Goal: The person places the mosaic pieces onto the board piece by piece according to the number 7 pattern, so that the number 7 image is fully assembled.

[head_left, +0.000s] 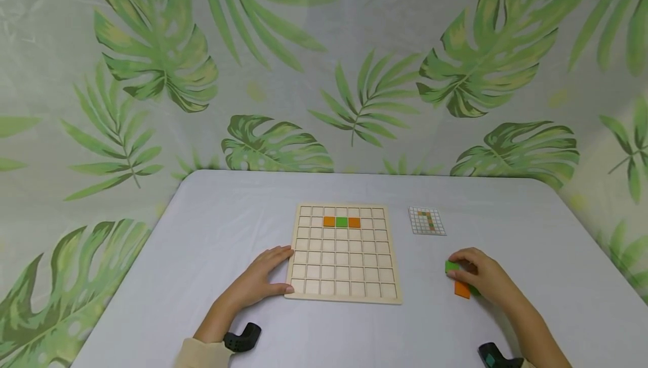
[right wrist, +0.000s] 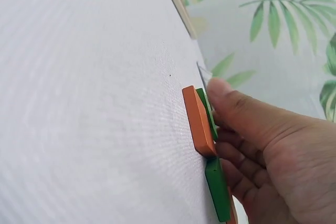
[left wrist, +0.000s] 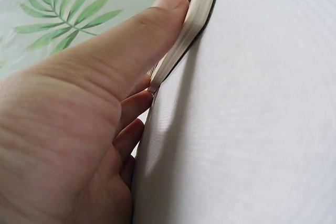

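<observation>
A wooden grid board (head_left: 342, 278) lies on the table. In one of its upper rows sit an orange tile (head_left: 329, 221), a green tile (head_left: 341, 222) and another orange tile (head_left: 354, 223). My left hand (head_left: 258, 278) rests against the board's left edge, fingers extended and thumb at the near corner; the left wrist view shows the thumb (left wrist: 157, 19) on the rim. To the right of the board, my right hand (head_left: 481, 275) pinches a green tile (head_left: 451, 266) between thumb and fingers, low at the table. Beneath that hand lie an orange tile (right wrist: 196, 124) and another green tile (right wrist: 217, 190).
A small card (head_left: 427, 221) with a printed grid and coloured squares lies right of the board, beyond my right hand. The white-covered table (head_left: 243, 199) ends at a leaf-patterned backdrop (head_left: 273, 75). Part of another orange piece (right wrist: 233, 211) shows in the right wrist view.
</observation>
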Action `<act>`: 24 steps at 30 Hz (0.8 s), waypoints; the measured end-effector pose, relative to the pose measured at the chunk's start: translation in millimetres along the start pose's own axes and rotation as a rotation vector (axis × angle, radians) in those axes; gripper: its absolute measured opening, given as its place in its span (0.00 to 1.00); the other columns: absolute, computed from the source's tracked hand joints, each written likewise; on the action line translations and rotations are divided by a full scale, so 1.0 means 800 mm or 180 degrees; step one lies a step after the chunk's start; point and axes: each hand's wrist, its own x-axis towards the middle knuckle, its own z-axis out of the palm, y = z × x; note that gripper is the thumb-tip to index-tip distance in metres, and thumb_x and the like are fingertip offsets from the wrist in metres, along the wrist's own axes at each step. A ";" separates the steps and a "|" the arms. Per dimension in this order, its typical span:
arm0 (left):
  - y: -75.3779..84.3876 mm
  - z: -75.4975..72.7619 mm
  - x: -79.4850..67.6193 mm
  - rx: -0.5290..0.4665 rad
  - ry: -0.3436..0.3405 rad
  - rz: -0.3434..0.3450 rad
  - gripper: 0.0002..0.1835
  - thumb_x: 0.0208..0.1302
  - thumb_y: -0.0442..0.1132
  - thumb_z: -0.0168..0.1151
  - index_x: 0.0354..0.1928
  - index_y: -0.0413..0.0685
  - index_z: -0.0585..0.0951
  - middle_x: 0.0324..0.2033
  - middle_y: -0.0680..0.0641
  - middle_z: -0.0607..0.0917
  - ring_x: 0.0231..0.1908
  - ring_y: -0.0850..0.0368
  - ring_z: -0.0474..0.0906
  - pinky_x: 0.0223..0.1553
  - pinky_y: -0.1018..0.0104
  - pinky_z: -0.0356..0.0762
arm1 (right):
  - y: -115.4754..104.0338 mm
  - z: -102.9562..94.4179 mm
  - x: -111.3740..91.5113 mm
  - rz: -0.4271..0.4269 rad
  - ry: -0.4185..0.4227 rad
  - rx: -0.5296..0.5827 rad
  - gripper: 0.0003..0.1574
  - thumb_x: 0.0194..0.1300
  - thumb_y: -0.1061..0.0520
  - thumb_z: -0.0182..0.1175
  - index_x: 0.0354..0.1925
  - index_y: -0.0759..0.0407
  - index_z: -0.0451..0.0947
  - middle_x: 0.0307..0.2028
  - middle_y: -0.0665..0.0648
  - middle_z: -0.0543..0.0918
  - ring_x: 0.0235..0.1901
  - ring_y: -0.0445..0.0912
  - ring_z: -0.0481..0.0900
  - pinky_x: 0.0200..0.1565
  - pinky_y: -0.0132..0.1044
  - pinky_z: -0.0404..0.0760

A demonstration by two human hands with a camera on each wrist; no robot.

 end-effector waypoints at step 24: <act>0.001 0.000 0.000 0.0007 -0.0008 -0.0026 0.44 0.46 0.58 0.66 0.64 0.46 0.64 0.63 0.47 0.62 0.64 0.45 0.51 0.64 0.50 0.43 | -0.096 0.025 0.081 -0.0749 0.0059 0.0169 0.22 0.55 0.60 0.64 0.49 0.61 0.75 0.45 0.55 0.78 0.42 0.50 0.74 0.42 0.45 0.76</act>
